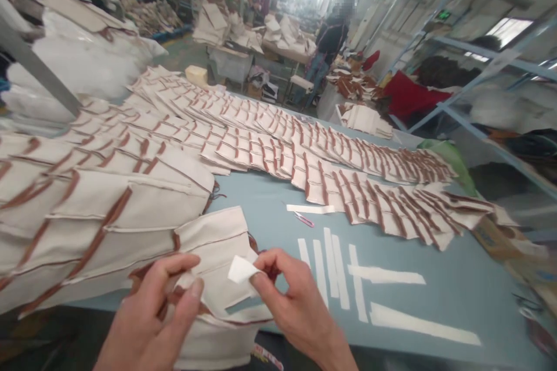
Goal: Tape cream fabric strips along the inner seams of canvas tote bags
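A cream canvas bag panel (220, 243) with brown trim lies at the near edge of the blue table (456, 284). My left hand (152, 313) is closed on its lower edge, thumb and fingers pinching the cloth. My right hand (296, 301) pinches a small white strip (241, 269) of tape or fabric against the panel. Both hands sit close together over the panel's near corner.
Long overlapping rows of similar cream panels (270, 139) cover the table from left to far right. Several white strips (335, 269) and a small pink-handled tool (303, 219) lie to the right. A person (331, 40) stands at a far table; blue metal shelving (478, 69) lines the right.
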{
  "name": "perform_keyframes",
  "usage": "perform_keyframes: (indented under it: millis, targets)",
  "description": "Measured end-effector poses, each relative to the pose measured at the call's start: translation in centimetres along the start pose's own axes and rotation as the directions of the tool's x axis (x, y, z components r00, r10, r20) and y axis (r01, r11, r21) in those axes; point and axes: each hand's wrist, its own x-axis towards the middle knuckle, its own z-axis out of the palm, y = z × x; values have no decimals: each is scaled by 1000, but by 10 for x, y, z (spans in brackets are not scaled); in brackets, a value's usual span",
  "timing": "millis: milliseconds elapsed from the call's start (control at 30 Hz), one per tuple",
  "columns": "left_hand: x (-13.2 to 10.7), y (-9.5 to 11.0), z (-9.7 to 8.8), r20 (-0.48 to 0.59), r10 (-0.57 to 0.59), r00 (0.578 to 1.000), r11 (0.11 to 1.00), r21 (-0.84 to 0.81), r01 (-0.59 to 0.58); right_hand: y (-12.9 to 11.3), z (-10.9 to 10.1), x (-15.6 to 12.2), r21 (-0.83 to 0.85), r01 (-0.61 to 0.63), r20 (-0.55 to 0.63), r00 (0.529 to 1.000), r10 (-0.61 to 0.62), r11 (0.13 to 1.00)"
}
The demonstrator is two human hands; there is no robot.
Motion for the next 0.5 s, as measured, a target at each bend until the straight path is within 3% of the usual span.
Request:
perform_keyframes:
  millis: [100,200,367,500]
  targets:
    - [-2,22,-6,196,-38,980,989,-131,64,-16,0,-3,-207,182,10,983,-184,961]
    - [-3,30,-12,357,-25,934,959,-254,123,-24,7,-4,-363,314,23,944,-328,877]
    - [-6,32,-15,372,-67,926,918,-342,203,-23,16,-9,-464,432,41,882,-469,773]
    - [-12,39,-14,368,-114,923,905,-344,249,-14,13,-7,-252,343,21,937,-350,905]
